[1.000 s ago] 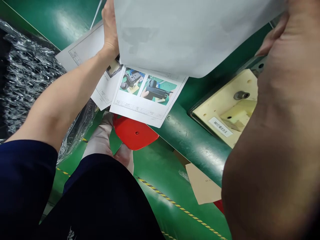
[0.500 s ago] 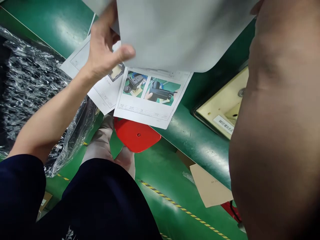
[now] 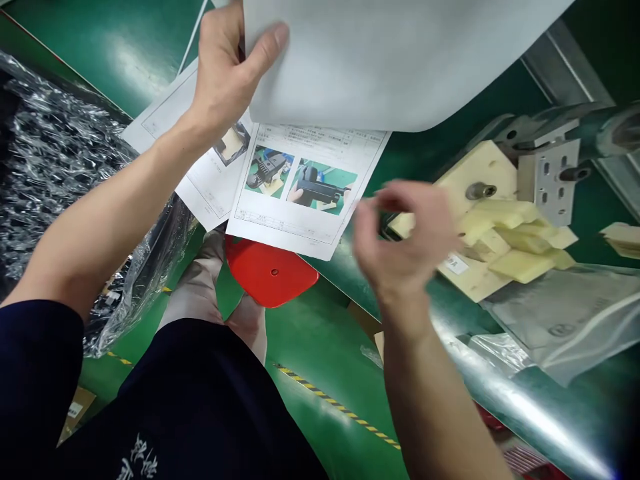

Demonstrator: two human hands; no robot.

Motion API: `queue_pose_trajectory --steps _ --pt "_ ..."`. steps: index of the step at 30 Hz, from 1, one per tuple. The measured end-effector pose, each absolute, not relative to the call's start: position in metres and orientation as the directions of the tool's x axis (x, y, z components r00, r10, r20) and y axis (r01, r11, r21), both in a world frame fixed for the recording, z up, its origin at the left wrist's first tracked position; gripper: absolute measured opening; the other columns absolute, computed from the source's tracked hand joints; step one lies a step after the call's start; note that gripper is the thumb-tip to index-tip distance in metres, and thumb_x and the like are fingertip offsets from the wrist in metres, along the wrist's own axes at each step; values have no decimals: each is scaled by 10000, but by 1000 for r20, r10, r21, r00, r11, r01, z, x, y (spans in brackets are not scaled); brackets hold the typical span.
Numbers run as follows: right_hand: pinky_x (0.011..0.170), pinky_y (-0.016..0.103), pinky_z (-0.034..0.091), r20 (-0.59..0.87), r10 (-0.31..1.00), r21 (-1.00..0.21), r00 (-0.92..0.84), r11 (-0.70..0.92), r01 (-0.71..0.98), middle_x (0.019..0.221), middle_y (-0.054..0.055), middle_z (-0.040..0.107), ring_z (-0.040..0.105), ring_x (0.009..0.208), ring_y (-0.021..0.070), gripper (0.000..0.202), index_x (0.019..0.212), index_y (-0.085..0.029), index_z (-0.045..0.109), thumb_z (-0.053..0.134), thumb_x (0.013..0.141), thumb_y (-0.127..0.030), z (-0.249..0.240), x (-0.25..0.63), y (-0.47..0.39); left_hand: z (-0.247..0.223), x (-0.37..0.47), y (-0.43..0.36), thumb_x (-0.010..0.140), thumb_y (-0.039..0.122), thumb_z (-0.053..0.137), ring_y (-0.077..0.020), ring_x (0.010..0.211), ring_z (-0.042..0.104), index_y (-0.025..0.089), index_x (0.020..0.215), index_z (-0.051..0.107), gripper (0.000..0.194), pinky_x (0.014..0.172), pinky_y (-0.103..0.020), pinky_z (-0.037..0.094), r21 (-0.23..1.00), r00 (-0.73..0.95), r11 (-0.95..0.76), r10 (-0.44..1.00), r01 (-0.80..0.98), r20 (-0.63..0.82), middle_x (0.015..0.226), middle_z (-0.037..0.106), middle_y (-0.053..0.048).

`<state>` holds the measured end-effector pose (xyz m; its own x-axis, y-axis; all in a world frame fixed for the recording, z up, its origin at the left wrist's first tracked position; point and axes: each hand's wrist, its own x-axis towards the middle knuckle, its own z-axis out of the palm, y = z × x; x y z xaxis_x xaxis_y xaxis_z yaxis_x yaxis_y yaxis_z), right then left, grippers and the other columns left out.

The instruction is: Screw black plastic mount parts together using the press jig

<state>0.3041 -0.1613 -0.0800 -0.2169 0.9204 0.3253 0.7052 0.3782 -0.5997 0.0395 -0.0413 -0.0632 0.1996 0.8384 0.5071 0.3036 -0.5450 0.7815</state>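
My left hand (image 3: 225,60) is closed on a sheet of paper (image 3: 370,67), its thumb pressed on the plain grey-white side that faces me. Under the raised sheet lies a printed instruction page (image 3: 285,227) with two photos of a black device. Another printed page (image 3: 205,193) is partly covered by it and by my left forearm. My right hand (image 3: 405,233) is blurred by motion at the right edge of the instruction page. Its fingers are curled, but whether they touch or pinch the page cannot be made out.
Right of my right hand, a cream-coloured fixture (image 3: 500,227) with a metal bracket (image 3: 550,180) sits on the green bench. Clear plastic bags (image 3: 575,320) lie below it. A red stool (image 3: 273,270) stands by my legs. Black items in clear wrap (image 3: 65,180) are at the left.
My right arm has swung down from the upper right to the page's right edge, uncovering the fixture. My left hand has moved slightly up and right, its thumb now on the sheet.
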Motion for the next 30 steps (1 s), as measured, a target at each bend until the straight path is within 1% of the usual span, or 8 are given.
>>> queue_pose_trajectory --steps 1,3,6,11,18,24,27,30 --pt "768 381 524 258 902 -539 -345 431 724 1073 131 615 596 977 235 316 1109 -160 564 548 917 -411 -89 302 -179 -63 40 -41 900 124 603 -81 602 191 192 592 363 396 520 -277 172 781 204 -547 837 300 508 646 213 20" --pt "923 473 495 61 851 -475 -521 484 735 1325 183 527 502 1229 329 395 1176 -159 559 601 879 -415 -105 301 -202 -62 40 -41 914 116 579 -84 612 184 198 604 352 393 525 -279 173 777 204 -546 838 313 506 653 203 18" --pt "1041 538 412 -126 800 -457 -587 478 750 1467 202 401 372 1362 377 445 1228 -145 539 626 860 -379 -115 302 -212 -61 40 -41 914 117 581 -84 618 176 202 603 315 418 530 -278 177 765 219 -538 843 355 491 646 194 21" --pt "1068 598 360 -215 792 -429 -571 449 784 1487 238 359 320 1387 422 493 1273 -117 502 629 851 -337 -106 289 -211 -57 42 -45 912 138 589 -86 609 195 201 599 338 406 534 -273 206 778 215 -497 868 384 449 644 211 21" --pt "1026 612 403 -277 799 -429 -534 394 813 1516 266 307 285 1406 445 442 1270 -87 521 574 876 -280 -101 269 -220 -56 45 -50 893 86 589 -84 577 167 210 595 221 490 532 -300 130 747 255 -526 851 406 460 605 187 32" --pt "1008 565 448 -293 744 -472 -600 433 767 1447 183 459 417 1342 385 310 1136 -139 656 548 902 -310 -93 284 -199 -58 43 -46 879 124 617 -74 577 181 203 596 231 486 539 -284 143 757 247 -509 861 410 445 595 208 31" --pt "946 489 497 -296 735 -519 -610 412 749 1248 143 628 580 1161 310 269 943 -151 715 464 930 -246 -88 289 -182 -55 43 -45 878 153 632 -72 591 185 200 599 233 489 551 -277 152 746 255 -510 860 427 442 603 207 28" --pt "820 400 524 -223 826 -598 -518 304 742 1004 90 706 648 916 224 280 915 -171 711 447 944 -257 -77 297 -159 -49 42 -45 882 194 630 -74 582 182 206 583 212 514 548 -281 151 740 268 -513 858 434 438 597 196 27"
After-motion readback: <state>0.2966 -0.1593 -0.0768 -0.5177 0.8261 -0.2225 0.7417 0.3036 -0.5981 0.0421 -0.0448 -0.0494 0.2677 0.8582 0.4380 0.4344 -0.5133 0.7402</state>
